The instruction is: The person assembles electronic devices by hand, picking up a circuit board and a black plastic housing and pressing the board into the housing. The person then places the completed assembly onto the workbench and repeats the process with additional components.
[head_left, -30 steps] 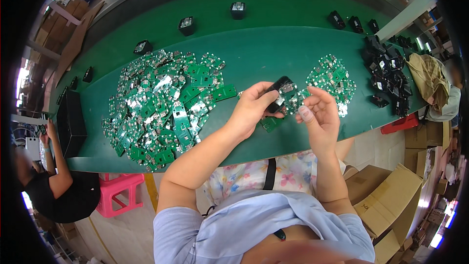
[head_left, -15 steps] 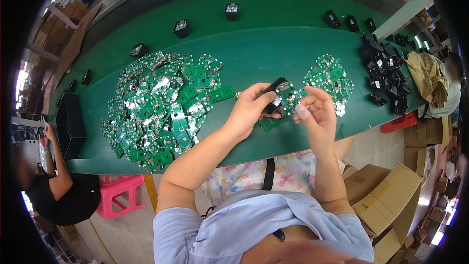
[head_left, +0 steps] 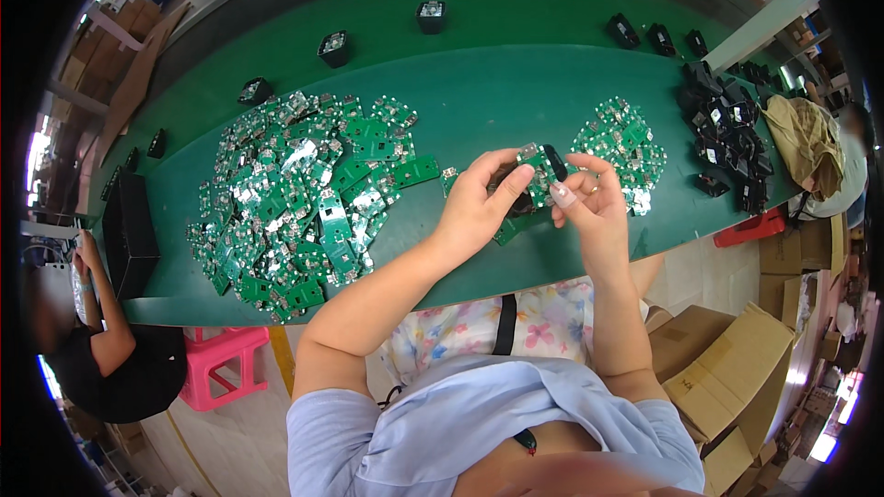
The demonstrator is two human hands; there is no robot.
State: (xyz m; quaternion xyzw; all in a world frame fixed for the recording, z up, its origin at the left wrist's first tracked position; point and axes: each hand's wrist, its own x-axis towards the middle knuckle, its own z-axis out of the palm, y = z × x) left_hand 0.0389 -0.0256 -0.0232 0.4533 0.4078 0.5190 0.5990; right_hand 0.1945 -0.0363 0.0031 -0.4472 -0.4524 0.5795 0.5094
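Observation:
My left hand (head_left: 479, 207) grips a small black housing (head_left: 554, 163) with a green circuit board (head_left: 534, 164) against it. From the other side, my right hand (head_left: 594, 198) meets the same piece, its thumb and bent fingers at the right edge. How far the board sits inside the housing is hidden by my fingers. Beneath my hands another green board (head_left: 505, 232) lies on the green table. A big heap of green circuit boards (head_left: 285, 193) spreads to the left, and a smaller heap (head_left: 622, 143) lies just beyond my right hand.
Several black housings (head_left: 727, 129) are piled at the right end of the table. Along the far green strip stand black housings with boards in them (head_left: 430, 17). A black bin (head_left: 129, 235) and a co-worker (head_left: 115, 340) are at the left. Open cardboard boxes (head_left: 727, 368) stand at lower right.
The housing and board have turned in my left hand, so a black side now faces right. My right fingers have closed in on it. Pieces on the far strip appear slightly further left.

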